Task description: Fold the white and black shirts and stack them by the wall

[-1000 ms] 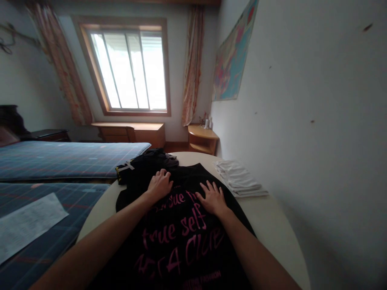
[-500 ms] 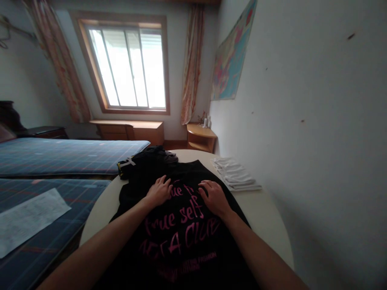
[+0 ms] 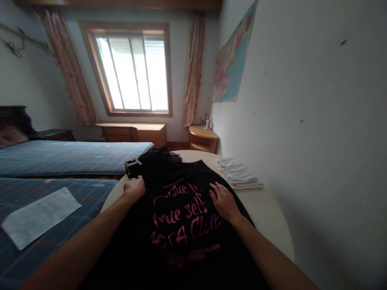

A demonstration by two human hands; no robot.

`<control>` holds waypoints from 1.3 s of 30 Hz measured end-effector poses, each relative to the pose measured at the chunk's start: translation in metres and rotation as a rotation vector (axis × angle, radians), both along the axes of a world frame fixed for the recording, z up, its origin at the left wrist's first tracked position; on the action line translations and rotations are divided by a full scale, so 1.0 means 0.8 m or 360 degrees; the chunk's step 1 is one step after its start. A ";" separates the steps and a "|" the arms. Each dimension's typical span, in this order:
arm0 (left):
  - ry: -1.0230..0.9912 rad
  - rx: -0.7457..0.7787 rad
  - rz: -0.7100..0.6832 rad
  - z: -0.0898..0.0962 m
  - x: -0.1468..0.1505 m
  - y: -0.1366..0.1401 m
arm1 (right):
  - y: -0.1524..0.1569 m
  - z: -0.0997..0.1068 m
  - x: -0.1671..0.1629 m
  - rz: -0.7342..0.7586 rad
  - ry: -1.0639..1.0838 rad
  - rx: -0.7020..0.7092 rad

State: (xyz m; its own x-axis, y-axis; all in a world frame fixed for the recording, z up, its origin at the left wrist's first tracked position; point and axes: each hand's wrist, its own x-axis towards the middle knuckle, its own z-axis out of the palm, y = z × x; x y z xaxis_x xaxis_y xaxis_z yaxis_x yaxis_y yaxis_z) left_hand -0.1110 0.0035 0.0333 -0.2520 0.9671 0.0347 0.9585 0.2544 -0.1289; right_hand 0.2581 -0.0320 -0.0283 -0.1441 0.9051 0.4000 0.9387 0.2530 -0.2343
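A black T-shirt (image 3: 181,197) with pink lettering lies spread over the round pale table (image 3: 273,217), its lower part reaching toward me. My left hand (image 3: 135,187) is at the shirt's upper left edge, fingers curled in and closed on the fabric there. On the right of the lettering, my right hand (image 3: 224,200) rests on the cloth with its fingers loosely extended, gripping nothing. Beyond the shirt sits a heap of dark clothes (image 3: 157,157) with a bit of white and yellow trim. White folded cloth (image 3: 237,173) lies to the right, near the wall.
Two blue plaid mattresses (image 3: 75,155) stand left of the table, and a white paper sheet (image 3: 42,217) lies on the nearer one. The wall (image 3: 326,161) runs close along the right. A wooden desk (image 3: 148,131) and a corner shelf (image 3: 203,132) are at the back.
My left hand has moved left from the lettering to the shirt's edge and its fingers have closed. My right hand has shifted slightly right and down. The view has tilted slightly.
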 end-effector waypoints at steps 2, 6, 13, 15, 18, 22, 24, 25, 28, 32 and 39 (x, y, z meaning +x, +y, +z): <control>-0.0032 -0.0047 -0.0053 0.002 -0.009 0.004 | 0.002 -0.002 0.000 -0.0011 -0.0023 -0.0096; -0.0038 0.0037 -0.0157 0.015 -0.010 0.015 | 0.001 0.002 -0.001 -0.0036 -0.0043 -0.0227; -0.0043 0.0657 -0.0135 0.059 -0.010 0.054 | 0.007 0.004 -0.003 -0.0096 -0.0057 -0.0378; -0.0164 0.0734 -0.0067 0.057 -0.010 0.071 | 0.012 0.002 -0.003 -0.0125 -0.0079 -0.0406; -0.0314 0.0574 0.0003 0.035 0.001 0.090 | 0.019 -0.003 -0.003 -0.0163 -0.0101 -0.0418; -0.0330 0.0519 -0.0031 -0.008 0.043 0.090 | 0.024 -0.006 -0.003 -0.0192 -0.0108 -0.0446; -0.0315 0.0593 -0.0118 -0.025 0.071 0.080 | 0.026 -0.005 -0.003 -0.0198 -0.0118 -0.0464; -0.0341 0.0580 -0.0160 -0.031 0.086 0.075 | 0.027 -0.005 -0.003 -0.0200 -0.0126 -0.0469; -0.0402 0.0494 -0.0303 -0.044 0.126 0.057 | 0.030 -0.005 -0.003 -0.0204 -0.0124 -0.0468; -0.0516 0.0290 -0.0465 -0.063 0.161 0.036 | 0.024 -0.003 -0.004 -0.0177 -0.0058 -0.0365; -0.0447 0.0360 -0.0659 -0.083 0.163 0.020 | 0.005 0.006 0.008 0.0019 0.0070 -0.0133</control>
